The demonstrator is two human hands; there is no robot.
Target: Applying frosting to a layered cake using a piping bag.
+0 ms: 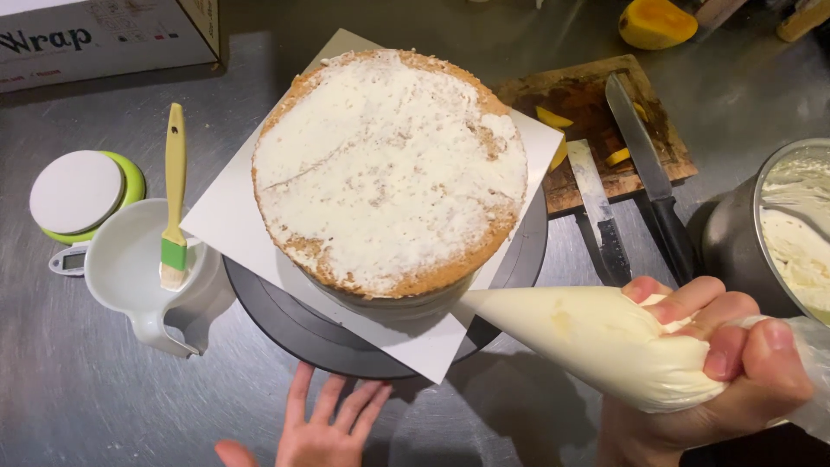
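The right hand (718, 363) is clamped around the fat end of a piping bag (596, 342), fingers curled over the twisted top. The bag's tip points left and sits just at the near right edge of the cake (389, 169), low against its side. The left hand (324, 432) lies flat with fingers spread, fingertips touching the near rim of the turntable (285, 324) and holding nothing.

The left wrist is cut off by the near edge, and the bag's loose plastic tail runs off at the right. Whether the tip touches the cake cannot be told.

The cake is round and tall, its top thinly smeared with white cream over brown crumb. It stands on a white square board (233, 216) on the dark turntable. The bag is clear plastic, smooth, full of pale cream. At left a brush (175, 199) rests in a white jug (130, 268). At right a metal bowl (735, 242) of cream is partly cut off.
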